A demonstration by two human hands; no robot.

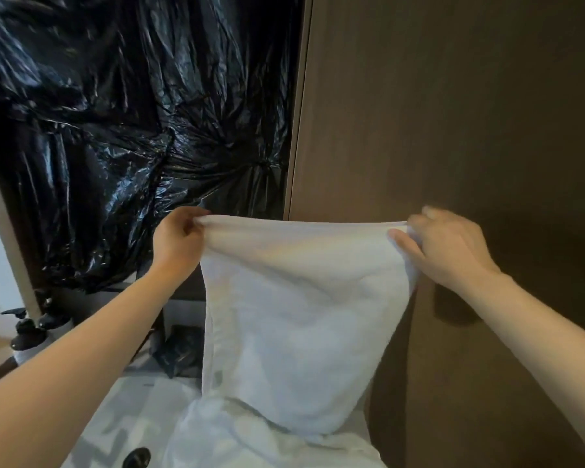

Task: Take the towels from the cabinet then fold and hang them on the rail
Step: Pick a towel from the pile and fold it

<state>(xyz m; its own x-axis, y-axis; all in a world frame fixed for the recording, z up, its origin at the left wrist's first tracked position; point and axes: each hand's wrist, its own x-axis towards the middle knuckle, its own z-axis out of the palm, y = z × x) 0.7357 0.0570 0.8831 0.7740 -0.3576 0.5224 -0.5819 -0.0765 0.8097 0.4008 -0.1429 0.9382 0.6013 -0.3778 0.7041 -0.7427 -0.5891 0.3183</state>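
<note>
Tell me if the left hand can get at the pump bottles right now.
Probably not yet: the left hand pinches the towel corner. Nothing seems to block the way to the bottles, so letting go first should do.

The towel [301, 315] at centre frame is showing plain white. The plastic sheet [115, 113] filling the upper left is gleaming glossy black. The panel [453, 113] at right is showing flat dark brown. The pump bottles [27, 336] at lower left are showing black.
</note>
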